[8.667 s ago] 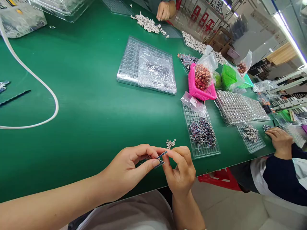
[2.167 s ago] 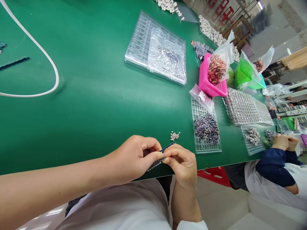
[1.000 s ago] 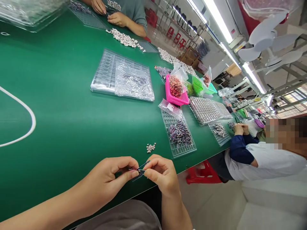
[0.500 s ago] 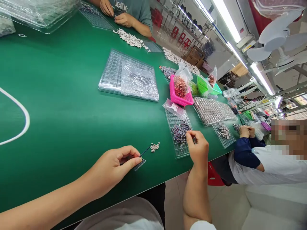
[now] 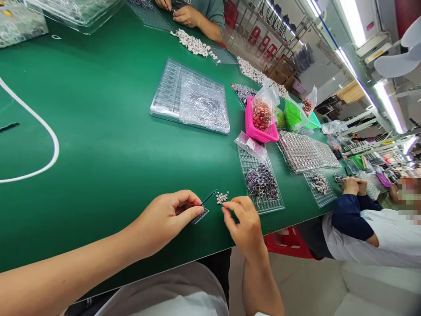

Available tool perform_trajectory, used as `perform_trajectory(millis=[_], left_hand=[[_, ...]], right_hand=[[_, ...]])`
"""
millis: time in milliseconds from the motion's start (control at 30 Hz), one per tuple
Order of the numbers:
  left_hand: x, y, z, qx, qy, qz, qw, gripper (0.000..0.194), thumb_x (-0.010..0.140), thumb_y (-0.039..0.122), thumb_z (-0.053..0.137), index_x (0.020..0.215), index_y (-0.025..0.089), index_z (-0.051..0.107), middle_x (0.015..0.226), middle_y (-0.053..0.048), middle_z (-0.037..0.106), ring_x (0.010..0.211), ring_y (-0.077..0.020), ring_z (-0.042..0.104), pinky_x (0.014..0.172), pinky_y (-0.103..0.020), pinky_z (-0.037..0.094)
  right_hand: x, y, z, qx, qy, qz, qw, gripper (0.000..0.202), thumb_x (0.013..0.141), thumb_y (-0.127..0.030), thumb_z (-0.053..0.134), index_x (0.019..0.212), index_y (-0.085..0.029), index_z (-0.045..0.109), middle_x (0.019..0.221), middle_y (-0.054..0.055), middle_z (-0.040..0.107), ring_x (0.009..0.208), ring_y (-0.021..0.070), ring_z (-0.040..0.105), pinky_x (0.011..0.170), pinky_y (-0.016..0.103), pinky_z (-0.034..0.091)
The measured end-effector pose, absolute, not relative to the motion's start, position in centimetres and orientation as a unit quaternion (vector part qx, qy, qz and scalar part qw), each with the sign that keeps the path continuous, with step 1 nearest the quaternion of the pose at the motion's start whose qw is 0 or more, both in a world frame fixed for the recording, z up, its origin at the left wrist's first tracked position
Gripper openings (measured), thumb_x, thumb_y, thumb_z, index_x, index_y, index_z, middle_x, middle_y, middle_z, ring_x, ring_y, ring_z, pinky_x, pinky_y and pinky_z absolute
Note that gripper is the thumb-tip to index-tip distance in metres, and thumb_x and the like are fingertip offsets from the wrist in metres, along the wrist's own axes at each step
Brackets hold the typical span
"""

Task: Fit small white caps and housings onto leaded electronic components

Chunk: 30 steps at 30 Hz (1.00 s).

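plainly, much of the board (image 5: 200,216) and the lower end of the blue strip (image 5: 209,197) are hidden by the left hand (image 5: 174,215), in which both are pinched between thumb and fingers. the strip is slanted up out of that grip, its free end pointed towards the white bits (image 5: 222,198); the board's gridded end is left showing just below it. how the two are joined cannot be made out.

the right hand (image 5: 245,221) is held with thumb and forefinger nearly together, just beside the bits; whether anything tiny is gripped there cannot be told. just beyond its knuckles lies the tray (image 5: 245,161), on which a tangle of leads (image 5: 262,181) is heaped, too fine to be told apart. farther beyond the hand, the pink basket (image 5: 261,133) is seen. a dark strip (image 5: 9,127), well left of the left hand, is cut off by the view's edge.

half a second earlier, the right hand was held over the leads; it has been brought back towards the left.
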State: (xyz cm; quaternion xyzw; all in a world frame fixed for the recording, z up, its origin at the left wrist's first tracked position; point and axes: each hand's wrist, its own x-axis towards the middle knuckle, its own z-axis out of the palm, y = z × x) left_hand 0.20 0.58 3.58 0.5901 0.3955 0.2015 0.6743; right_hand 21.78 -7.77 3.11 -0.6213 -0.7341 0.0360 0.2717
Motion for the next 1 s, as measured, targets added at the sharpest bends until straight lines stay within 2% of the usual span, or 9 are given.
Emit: perform_trajectory(millis=[267,467,667,1000], left_hand=[[0.22,0.63,4.05,0.573,0.4,0.201,0.686,0.03,0.084,0.05,0.063,0.08,0.02,0.066,0.075,0.0,0.067,0.072,-0.0178,0.06,0.069,-0.028,0.047],[0.29,0.71,4.29,0.571,0.4,0.194,0.69,0.029,0.083,0.049,0.062,0.079,0.02,0.064,0.073,0.0,0.066,0.072,-0.0181,0.059,0.068,-0.029,0.045],[0.33,0.75,4.21,0.575,0.399,0.194,0.688,0.031,0.083,0.049,0.062,0.079,0.019,0.065,0.073,0.0,0.067,0.072,-0.0181,0.059,0.068,-0.029,0.045],[0.2,0.76,4.23,0.573,0.411,0.186,0.684,0.031,0.083,0.05,0.063,0.079,0.019,0.065,0.072,0.001,0.067,0.07,-0.0173,0.058,0.066,-0.028,0.044]], right_hand=[[21.29,-6.96,2.36,-0.613,-0.754,-0.018,0.237,0.018,0.092,-0.01,0.059,0.104,-0.02,0.067,0.093,0.007,0.065,0.087,0.0205,0.059,0.078,0.037,0.051],[21.06,-6.75,2.32,-0.614,-0.754,0.012,0.235,0.015,0.092,-0.009,0.058,0.097,-0.021,0.064,0.095,0.006,0.064,0.088,0.0203,0.059,0.079,0.037,0.05],[21.16,-6.77,2.33,-0.63,-0.736,0.046,0.243,0.012,0.089,-0.009,0.057,0.088,-0.02,0.058,0.089,0.005,0.061,0.086,0.0196,0.056,0.079,0.036,0.048],[21.94,-7.58,2.33,-0.646,-0.717,0.062,0.253,0.011,0.089,-0.01,0.058,0.085,-0.021,0.057,0.087,0.004,0.06,0.085,0.0187,0.056,0.079,0.035,0.048]])
